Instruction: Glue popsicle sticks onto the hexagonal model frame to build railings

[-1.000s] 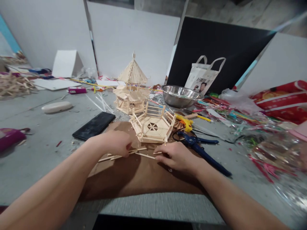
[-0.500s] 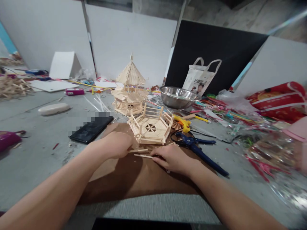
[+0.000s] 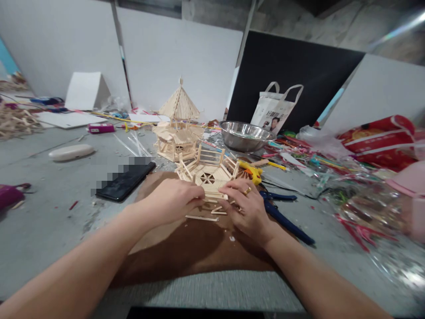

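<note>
A six-sided railed platform built of thin wooden sticks (image 3: pixel 217 179) lies on a brown board (image 3: pixel 199 252). At its front edge, my left hand (image 3: pixel 181 195) is closed with its fingertips pinched. My right hand (image 3: pixel 247 206), with a ring on one finger, pinches at the front right corner. A thin wooden stick (image 3: pixel 214 195) spans between the fingertips of both hands, along the platform's front side. My fingers partly hide its ends. Just below the hands, a loose stick (image 3: pixel 202 218) and several short pieces lie on the board.
Behind the platform stands a pagoda-like stick model (image 3: pixel 179 115). A black phone (image 3: pixel 128 179) lies left; a yellow glue gun (image 3: pixel 250 172) and blue-handled cutters (image 3: pixel 288 221) lie right. Farther back are a steel bowl (image 3: pixel 247 136), a white bag (image 3: pixel 274 108) and scattered scraps.
Both hands have moved up from the board to the platform's front edge. A stick now lies between their fingertips. Another stick near the right hand stays behind on the board.
</note>
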A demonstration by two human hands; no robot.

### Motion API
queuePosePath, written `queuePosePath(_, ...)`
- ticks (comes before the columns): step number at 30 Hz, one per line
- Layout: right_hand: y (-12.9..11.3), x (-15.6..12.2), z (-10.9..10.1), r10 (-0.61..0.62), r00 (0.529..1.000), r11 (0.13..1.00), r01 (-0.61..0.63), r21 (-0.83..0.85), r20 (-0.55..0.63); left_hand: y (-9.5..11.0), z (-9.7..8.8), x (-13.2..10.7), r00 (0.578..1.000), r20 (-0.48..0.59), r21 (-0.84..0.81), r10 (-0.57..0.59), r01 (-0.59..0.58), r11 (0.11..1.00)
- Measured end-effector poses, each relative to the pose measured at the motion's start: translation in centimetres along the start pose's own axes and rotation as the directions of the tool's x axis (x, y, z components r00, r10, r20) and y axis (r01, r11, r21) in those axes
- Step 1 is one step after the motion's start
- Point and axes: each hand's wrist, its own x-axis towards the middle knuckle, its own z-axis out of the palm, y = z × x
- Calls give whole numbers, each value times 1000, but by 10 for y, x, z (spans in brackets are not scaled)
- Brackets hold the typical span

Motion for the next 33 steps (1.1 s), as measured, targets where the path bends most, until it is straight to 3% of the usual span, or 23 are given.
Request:
queuePosePath(7, 4, 0, 2, 20, 997, 992, -11, -124, 68, 5, 21, 10, 971, -238, -40, -15, 5, 999)
queuePosePath(11, 12, 1, 5, 87, 996, 976, -87, -199, -10, -2, 19, 11, 874, -485, -76, -31, -7, 997)
queuePosePath(13, 16, 2, 7, 113, 993, 965, -116, -233, -26, -9, 19, 12, 842, -531, -141, -97, 25, 990)
queuePosePath(19, 27, 5, 16, 116, 993, 951, -108, -291, 10, -26, 28, 17, 922, -350, -311, -164, 51, 949)
queuePosePath(33, 31, 6, 20, 110, 994, 948, -102, -303, 9, -31, 33, 27, 927, -333, -349, -174, 51, 936)
